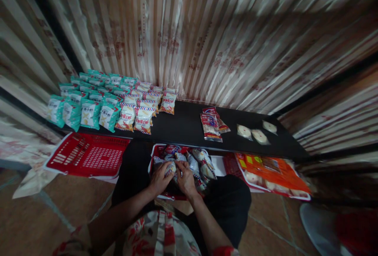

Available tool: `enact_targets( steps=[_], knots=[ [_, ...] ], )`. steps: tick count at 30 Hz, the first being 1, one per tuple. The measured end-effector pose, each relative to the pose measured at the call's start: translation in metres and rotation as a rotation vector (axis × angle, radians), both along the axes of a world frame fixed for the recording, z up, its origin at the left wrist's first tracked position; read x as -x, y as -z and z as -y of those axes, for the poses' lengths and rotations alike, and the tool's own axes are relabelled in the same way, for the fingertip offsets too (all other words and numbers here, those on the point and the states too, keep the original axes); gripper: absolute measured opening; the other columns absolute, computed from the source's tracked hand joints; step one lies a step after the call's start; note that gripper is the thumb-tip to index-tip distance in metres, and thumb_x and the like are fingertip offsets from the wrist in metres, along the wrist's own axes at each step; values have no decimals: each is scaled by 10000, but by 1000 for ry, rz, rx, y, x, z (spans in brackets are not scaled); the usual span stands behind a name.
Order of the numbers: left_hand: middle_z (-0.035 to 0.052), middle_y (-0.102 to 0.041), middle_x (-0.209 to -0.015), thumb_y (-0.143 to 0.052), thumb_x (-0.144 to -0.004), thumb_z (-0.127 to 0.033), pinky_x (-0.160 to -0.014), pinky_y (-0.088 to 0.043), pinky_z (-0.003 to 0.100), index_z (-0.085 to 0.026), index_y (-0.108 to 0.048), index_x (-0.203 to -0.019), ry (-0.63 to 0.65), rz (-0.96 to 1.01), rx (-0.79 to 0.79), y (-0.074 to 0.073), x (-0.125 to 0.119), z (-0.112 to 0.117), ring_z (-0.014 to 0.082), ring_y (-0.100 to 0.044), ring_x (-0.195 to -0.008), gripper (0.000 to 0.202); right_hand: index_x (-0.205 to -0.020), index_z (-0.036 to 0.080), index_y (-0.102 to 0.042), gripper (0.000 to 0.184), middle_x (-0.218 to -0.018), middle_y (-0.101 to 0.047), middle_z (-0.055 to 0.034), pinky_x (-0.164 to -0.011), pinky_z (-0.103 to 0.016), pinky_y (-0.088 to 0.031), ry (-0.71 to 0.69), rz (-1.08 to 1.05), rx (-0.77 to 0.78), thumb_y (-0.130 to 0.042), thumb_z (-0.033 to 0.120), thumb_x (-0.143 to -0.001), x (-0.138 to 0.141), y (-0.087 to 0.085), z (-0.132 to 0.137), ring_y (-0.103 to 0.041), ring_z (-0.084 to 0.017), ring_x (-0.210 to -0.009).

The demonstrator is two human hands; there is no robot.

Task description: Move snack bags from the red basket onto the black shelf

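left hand (160, 178) and right hand (186, 178) both pinching one shiny pale plastic snack bag (170, 168), over a pretty stuffed red plastic basket (165, 197)

Shirt (141, 232): pale ground, irregular red and grey patches; a light vertical strip (161, 232) runs down the front. Left sleeve (75, 243): pale with red print, ending near the elbow. Right sleeve (224, 251): red and pale, only its end in view. Forearms (203, 216), left hand (161, 177) and right hand (186, 178): bare. Trousers (234, 205): apparently black, loose-cut; dim light hides any seams.
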State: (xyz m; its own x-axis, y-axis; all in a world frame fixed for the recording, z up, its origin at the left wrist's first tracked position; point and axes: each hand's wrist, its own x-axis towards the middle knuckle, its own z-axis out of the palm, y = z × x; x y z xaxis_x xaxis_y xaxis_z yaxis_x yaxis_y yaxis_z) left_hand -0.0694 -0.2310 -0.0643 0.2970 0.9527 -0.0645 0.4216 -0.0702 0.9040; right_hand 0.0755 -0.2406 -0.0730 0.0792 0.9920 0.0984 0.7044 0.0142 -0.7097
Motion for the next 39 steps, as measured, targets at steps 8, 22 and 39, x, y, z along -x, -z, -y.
enact_targets(
  steps=[8, 22, 39],
  knots=[
    [58, -668, -1033, -485, -790, -341, -850, -474, 310, -161, -585, -1085, 28, 185, 237, 2, 14, -23, 199, -612, -926, 361, -1046, 171, -656, 330, -1151, -612, -105, -1018, -398, -377, -146, 56, -49, -398, 244, -853, -11, -14, -7, -512, -222, -1141],
    [-4, -609, -702, -623, -644, -417, -585, -377, 229, -129, -629, -811, 262, 340, 605, -16, 21, -53, 116, -518, -620, 333, -1128, 195, -570, 407, -881, -692, -33, -695, -258, -453, -203, -155, 270, -429, 468, -861, -10, -43, 7, -632, -176, -756],
    [51, -679, -924, -712, -603, -440, -717, -431, 265, -162, -640, -972, 139, 451, 691, -25, 21, -71, 183, -608, -859, 468, -772, 210, -636, 508, -597, -623, -10, -552, -266, -393, 291, -304, 229, -387, 652, -788, 5, -14, 3, -546, -176, -582]
  ],
)
